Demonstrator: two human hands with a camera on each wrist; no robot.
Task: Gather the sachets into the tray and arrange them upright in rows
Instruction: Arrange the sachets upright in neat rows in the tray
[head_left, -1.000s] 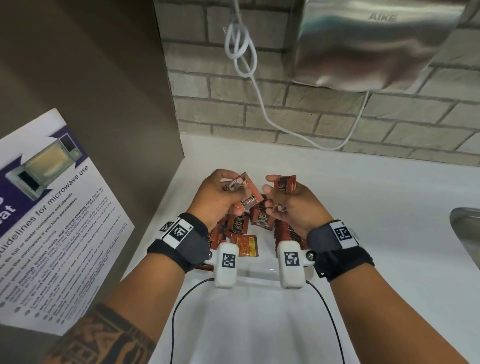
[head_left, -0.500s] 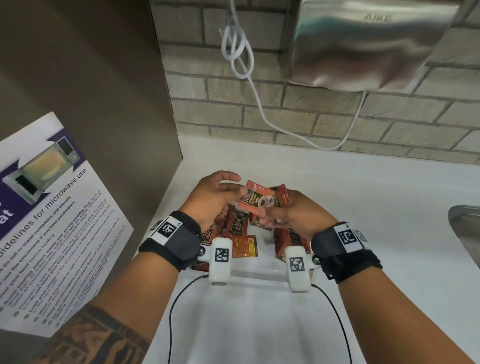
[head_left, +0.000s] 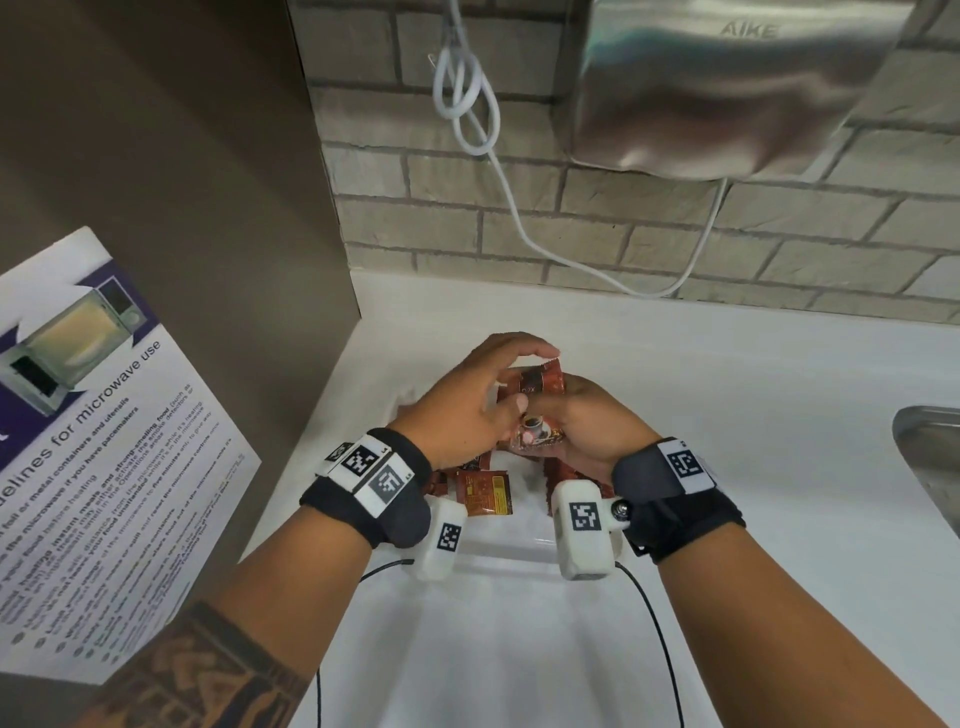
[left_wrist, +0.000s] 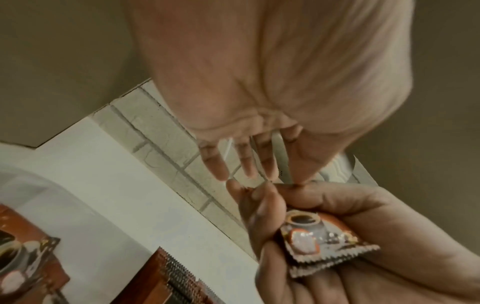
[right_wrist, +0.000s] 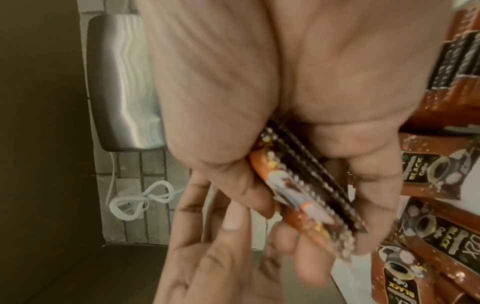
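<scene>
My right hand (head_left: 587, 421) grips a small stack of brown coffee sachets (head_left: 540, 384) on edge, thumb on one face and fingers on the other (right_wrist: 298, 185). My left hand (head_left: 483, 395) reaches over the stack's top with straight fingers (left_wrist: 218, 162) whose tips touch the right hand; it holds nothing. Both hands hover over the white tray (head_left: 493, 556). Loose sachets (head_left: 485, 493) lie flat in the tray beneath the wrists, and several more (right_wrist: 428, 176) show beside the right hand. Much of the tray is hidden by my hands.
The tray sits on a white counter against a brick wall. A steel hand dryer (head_left: 727, 88) hangs above, with a looped white cable (head_left: 467, 93). A brown panel with a microwave poster (head_left: 104, 441) closes the left side. A steel sink (head_left: 930, 467) edges in at the right.
The left hand brought its sachet across, added it to the right hand's stack and let go. Both hands have closed together and dropped a little toward the tray.
</scene>
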